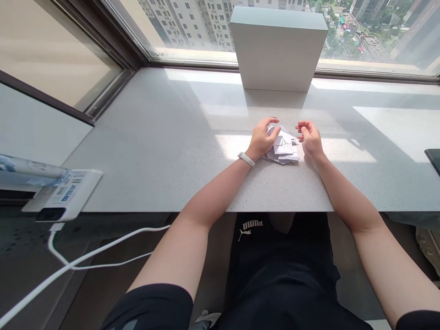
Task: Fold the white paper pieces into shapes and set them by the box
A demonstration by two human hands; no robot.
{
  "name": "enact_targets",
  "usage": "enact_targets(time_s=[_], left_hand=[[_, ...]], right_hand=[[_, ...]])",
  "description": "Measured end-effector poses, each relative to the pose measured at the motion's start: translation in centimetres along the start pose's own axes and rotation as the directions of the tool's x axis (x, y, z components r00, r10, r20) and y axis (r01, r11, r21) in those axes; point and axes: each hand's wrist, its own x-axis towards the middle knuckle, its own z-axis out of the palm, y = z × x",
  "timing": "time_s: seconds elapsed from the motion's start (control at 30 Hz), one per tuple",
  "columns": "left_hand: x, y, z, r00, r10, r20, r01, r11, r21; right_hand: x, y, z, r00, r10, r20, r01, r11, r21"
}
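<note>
A loose pile of folded white papers [283, 145] lies on the pale speckled countertop, some pieces overlapping. My left hand [264, 136] rests at the pile's left edge, fingers curved and thumb apart from them, with nothing visible in its grasp. It wears a white wristband [246, 159]. Just right of the papers is my right hand [310, 141], its fingers curled in loosely toward the thumb. I see nothing held in it, though the inside of the palm is partly hidden.
A large pale box [278, 52] stands upright by the window behind the papers. At the left edge sits a white power bank [70, 195] with a white cable [99, 250] and a rolled item [32, 167]. A dark flat object [433, 160] lies far right.
</note>
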Motion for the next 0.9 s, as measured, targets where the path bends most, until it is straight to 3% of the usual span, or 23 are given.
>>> enact_targets(time_s=[0.1,0.17,0.27,0.37,0.5,0.6,0.67,0.77,0.9], left_hand=[[-0.4,1.4,-0.7,0.979,0.149,0.140,-0.169,0.975,0.144],[-1.0,2.2,-0.5,0.928,0.213,0.304,-0.284,0.936,0.209],[-2.2,2.6,0.6,0.846,0.203,0.493,-0.375,0.883,0.281],[-2.9,2.1,1.7,0.832,0.151,0.533,-0.377,0.859,0.346],[-1.7,1.1,1.5,0.895,0.033,0.445,-0.257,0.854,0.452],[-0.2,1.1,-0.7,0.929,-0.145,0.340,-0.095,0.796,0.598],[0.6,1.3,-3.0,0.940,-0.262,0.218,0.029,0.700,0.713],[1.0,1.4,-6.9,0.920,-0.390,-0.036,0.259,0.538,0.802],[0.6,0.4,-11.3,0.846,-0.413,-0.339,0.519,0.484,0.705]], right_hand=[[-0.2,-0.7,-0.1,0.997,0.015,-0.080,-0.011,0.999,0.053],[-0.3,-1.2,-0.2,0.992,0.021,-0.121,-0.012,0.997,0.077],[-0.4,-1.7,-0.2,0.989,0.018,-0.148,-0.009,0.998,0.060],[-0.3,-1.5,-0.3,0.990,0.000,-0.140,0.001,1.000,0.007],[0.0,-0.4,-0.2,0.992,-0.046,-0.116,0.040,0.998,-0.056],[0.1,0.5,0.0,0.995,-0.058,-0.081,0.059,0.998,0.007],[0.1,1.0,0.0,0.997,-0.079,-0.010,0.080,0.995,0.062],[-0.1,1.5,-0.1,0.977,-0.176,0.117,0.177,0.984,0.004],[-0.1,1.7,-0.2,0.946,-0.261,0.193,0.286,0.951,-0.116]])
